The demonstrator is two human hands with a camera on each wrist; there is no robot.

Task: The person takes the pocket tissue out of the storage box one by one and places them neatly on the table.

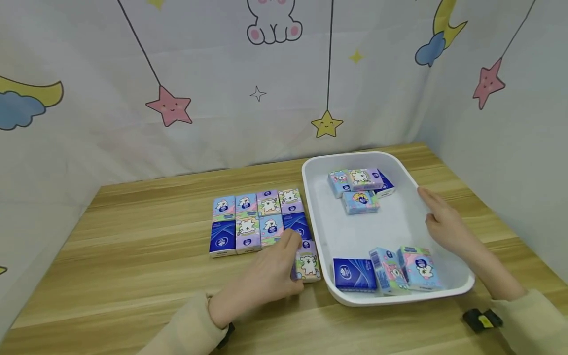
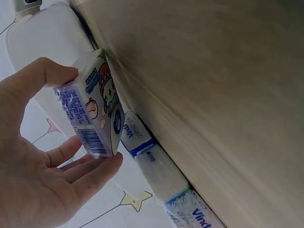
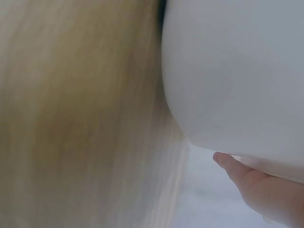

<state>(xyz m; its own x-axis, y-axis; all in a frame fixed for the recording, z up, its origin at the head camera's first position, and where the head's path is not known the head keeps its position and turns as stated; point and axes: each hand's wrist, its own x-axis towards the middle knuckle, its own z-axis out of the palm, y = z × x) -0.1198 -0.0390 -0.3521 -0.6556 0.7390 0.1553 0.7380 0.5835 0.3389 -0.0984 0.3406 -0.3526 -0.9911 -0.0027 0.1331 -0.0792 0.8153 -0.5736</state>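
My left hand (image 1: 270, 268) grips a purple-edged tissue pack (image 1: 308, 270) with a white cartoon animal, between thumb and fingertips. In the left wrist view this tissue pack (image 2: 97, 107) stands tilted, its barcode side facing the camera. It is at the near right end of a two-row block of tissue packs (image 1: 247, 229) on the table, close beside the white tub (image 1: 355, 231). My right hand (image 1: 448, 224) holds the tub's right rim, thumb on the inner side. In the right wrist view a finger (image 3: 237, 171) lies along the tub's outside.
Inside the tub, several tissue packs (image 1: 361, 180) lie at the far end. A dark blue pack (image 1: 354, 275) and two light blue-and-pink packs (image 1: 420, 268) sit at the near end. The wooden table (image 1: 133, 256) meets a printed cloth backdrop (image 1: 230, 133) behind.
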